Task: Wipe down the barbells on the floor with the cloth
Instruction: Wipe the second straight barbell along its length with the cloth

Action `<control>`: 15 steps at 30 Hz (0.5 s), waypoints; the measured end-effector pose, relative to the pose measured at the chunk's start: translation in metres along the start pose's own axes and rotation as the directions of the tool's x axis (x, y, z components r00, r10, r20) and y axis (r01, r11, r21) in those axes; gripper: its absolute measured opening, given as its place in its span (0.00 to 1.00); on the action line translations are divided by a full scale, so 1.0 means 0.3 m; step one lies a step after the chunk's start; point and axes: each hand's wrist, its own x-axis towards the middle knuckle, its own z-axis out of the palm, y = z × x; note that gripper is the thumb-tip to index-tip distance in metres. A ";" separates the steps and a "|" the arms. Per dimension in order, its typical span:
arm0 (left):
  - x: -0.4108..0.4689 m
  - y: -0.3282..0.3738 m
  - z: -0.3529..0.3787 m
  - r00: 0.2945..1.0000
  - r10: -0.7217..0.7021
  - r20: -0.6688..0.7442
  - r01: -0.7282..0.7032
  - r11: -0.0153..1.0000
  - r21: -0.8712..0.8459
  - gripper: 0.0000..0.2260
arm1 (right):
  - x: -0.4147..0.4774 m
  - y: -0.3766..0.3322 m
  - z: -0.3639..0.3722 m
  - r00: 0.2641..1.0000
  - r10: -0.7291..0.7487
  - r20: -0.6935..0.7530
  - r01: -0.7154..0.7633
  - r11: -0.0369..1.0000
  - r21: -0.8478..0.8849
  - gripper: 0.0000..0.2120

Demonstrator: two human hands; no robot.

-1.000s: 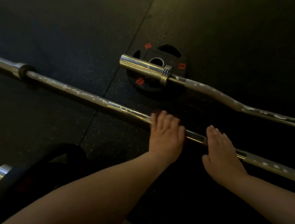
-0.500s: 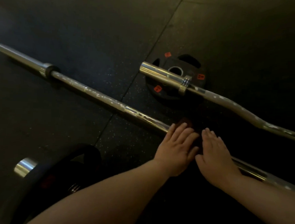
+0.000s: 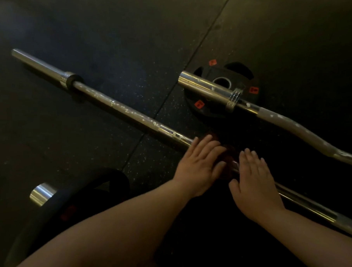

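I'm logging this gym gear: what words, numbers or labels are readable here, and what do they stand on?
Three orange labels on the black weight plate: dark print, too blurred to read.
Reddish patch on the lower-left plate: too dark to read.
Straight barbell and curved bar: no text visible.

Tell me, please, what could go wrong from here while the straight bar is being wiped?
1. The left hand and right hand lie flat on the round bar, not curled round it, so it may roll away.
2. The cloth sits bunched by the left hand; the white specks further left on the bar could be missed.
3. The curl bar rests on a plate close by; a nudge might roll it off.
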 end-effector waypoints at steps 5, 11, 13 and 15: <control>0.066 -0.166 -0.082 0.911 -0.404 -0.086 0.391 0.910 -0.135 0.18 | -0.005 0.018 -0.009 0.999 -0.031 0.019 0.030 0.997 0.072 0.34; 0.042 -0.064 -0.061 0.975 -0.222 -0.021 0.219 0.971 -0.095 0.19 | 0.001 0.009 0.003 1.000 0.002 0.013 -0.003 0.999 0.043 0.35; 0.005 -0.147 -0.066 0.986 -0.166 -0.031 0.162 0.982 -0.093 0.19 | -0.005 0.004 -0.002 1.000 -0.009 0.017 0.008 0.999 0.042 0.35; 0.016 -0.229 -0.079 0.966 -0.238 -0.102 0.225 0.967 -0.119 0.18 | -0.010 0.004 -0.003 1.000 -0.008 -0.005 0.008 0.999 0.037 0.35</control>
